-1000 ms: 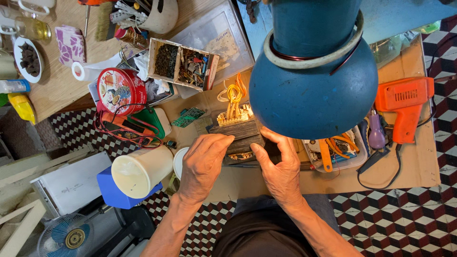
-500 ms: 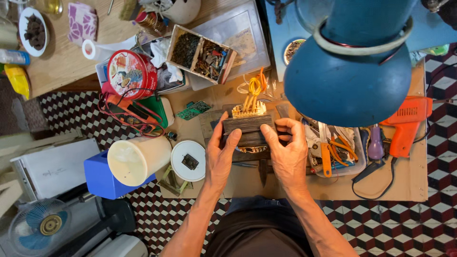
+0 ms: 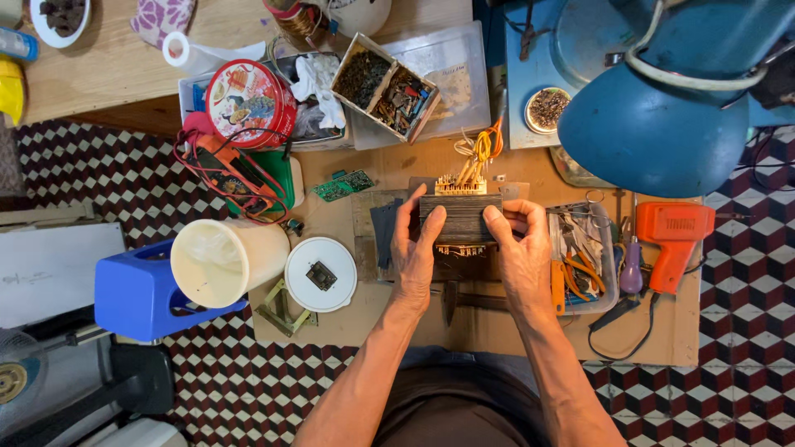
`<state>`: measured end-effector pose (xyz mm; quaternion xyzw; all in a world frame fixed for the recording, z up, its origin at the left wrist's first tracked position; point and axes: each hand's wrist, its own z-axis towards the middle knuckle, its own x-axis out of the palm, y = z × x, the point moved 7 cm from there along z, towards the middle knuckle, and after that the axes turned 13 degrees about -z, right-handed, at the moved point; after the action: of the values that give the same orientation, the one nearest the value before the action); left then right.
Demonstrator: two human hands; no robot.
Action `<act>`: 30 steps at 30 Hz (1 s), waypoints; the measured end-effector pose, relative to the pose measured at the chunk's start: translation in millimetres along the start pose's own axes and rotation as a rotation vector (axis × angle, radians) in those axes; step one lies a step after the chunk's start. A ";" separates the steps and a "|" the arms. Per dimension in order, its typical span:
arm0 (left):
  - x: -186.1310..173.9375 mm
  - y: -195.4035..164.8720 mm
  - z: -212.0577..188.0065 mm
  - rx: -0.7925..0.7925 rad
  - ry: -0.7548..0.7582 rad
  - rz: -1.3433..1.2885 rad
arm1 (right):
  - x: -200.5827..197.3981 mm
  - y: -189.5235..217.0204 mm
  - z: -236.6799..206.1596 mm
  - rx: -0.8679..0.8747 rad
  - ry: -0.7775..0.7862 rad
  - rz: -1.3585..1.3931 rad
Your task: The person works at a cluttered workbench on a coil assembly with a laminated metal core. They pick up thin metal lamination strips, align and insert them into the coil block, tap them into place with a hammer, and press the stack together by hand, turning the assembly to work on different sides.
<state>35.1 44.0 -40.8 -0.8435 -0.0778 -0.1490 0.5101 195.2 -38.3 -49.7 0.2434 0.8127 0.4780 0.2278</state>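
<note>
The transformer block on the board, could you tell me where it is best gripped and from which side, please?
Take the transformer block by its two flat side faces, coming in from left and right, as the left hand and right hand do now. The wires sprout from the far end, so keep any grip off that end.

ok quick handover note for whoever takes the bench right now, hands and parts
Left hand grips the left side of the transformer; right hand grips its right side.
Transformer sits on the board, orange and white leads sticking up at the far end, dark plates just left of it.
Orange solder gun and tool tray lie untouched to the right.
</note>
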 end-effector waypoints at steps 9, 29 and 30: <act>3.4 -5.9 -9.0 0.043 0.083 0.140 | -56.5 -36.1 -14.2 -0.086 -0.324 -0.452; 75.0 -104.7 -85.7 1.033 0.626 1.146 | -54.7 87.9 -93.0 -0.777 -0.201 -0.607; 79.8 -108.3 -81.8 0.974 0.691 1.129 | -47.9 96.1 -96.3 -0.853 -0.165 -0.599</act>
<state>65.6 20.7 111.9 -0.3462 0.4639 -0.0708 0.8124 191.5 -91.0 84.5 -0.0768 0.5593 0.6594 0.4965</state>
